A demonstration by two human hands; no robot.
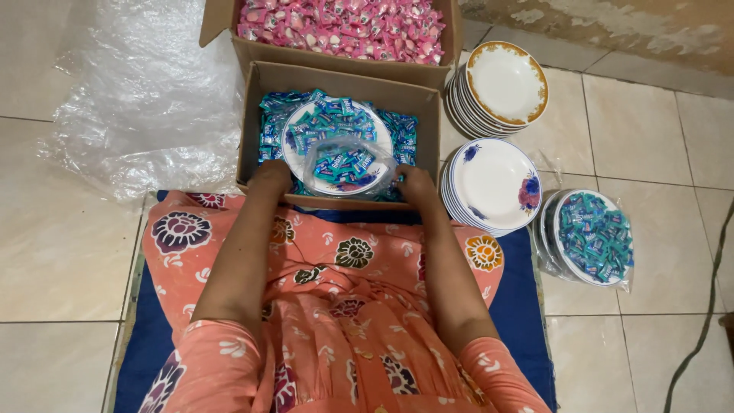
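Both my hands reach into the nearer cardboard box [256,115]: my left hand [273,177] and right hand [417,183] grip the near edges of a white plate [336,145] heaped with blue-wrapped candies [325,122], partly covered by a clear plastic bag [348,164]; stacked plates [493,183] sit just right of the box

My dress [344,306]: orange, floral print. Mat [520,306]: blue. Sweets [336,126]: blue-teal wrappers; far box [344,27]: pink. Plates: gold rim [507,82], blue-red flowers [495,183].
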